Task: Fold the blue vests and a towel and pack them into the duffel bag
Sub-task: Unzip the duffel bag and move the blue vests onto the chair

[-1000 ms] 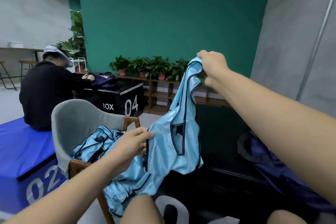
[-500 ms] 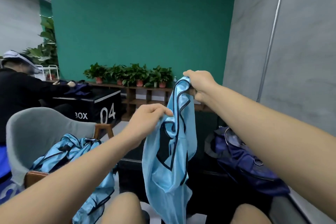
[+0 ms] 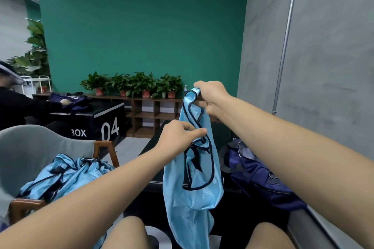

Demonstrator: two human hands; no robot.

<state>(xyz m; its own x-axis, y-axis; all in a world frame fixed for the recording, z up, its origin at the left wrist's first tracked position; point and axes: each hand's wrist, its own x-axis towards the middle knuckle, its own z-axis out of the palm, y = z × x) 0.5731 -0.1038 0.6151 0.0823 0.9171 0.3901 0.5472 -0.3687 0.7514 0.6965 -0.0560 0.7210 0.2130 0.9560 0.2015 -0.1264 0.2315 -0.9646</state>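
A light blue mesh vest (image 3: 192,194) with dark trim hangs in the air in front of me, above my knees. My right hand (image 3: 210,95) grips its top strap, raised high. My left hand (image 3: 180,137) pinches the other strap lower down, just left of the vest. A heap of more blue vests (image 3: 62,178) lies on the seat of the grey chair (image 3: 34,147) at my left. The dark blue duffel bag (image 3: 261,176) sits open on the black surface at my right, against the wall. No towel is visible.
A black box marked 04 (image 3: 97,123) stands beyond the chair, with a person in black (image 3: 18,107) at it handling another dark bag. A low wooden shelf (image 3: 149,111) with potted plants lines the green wall. A grey wall closes the right side.
The vest has come off the chair pile and now hangs free between both hands. My left hand rose to a strap. My view turned right, toward the duffel bag.
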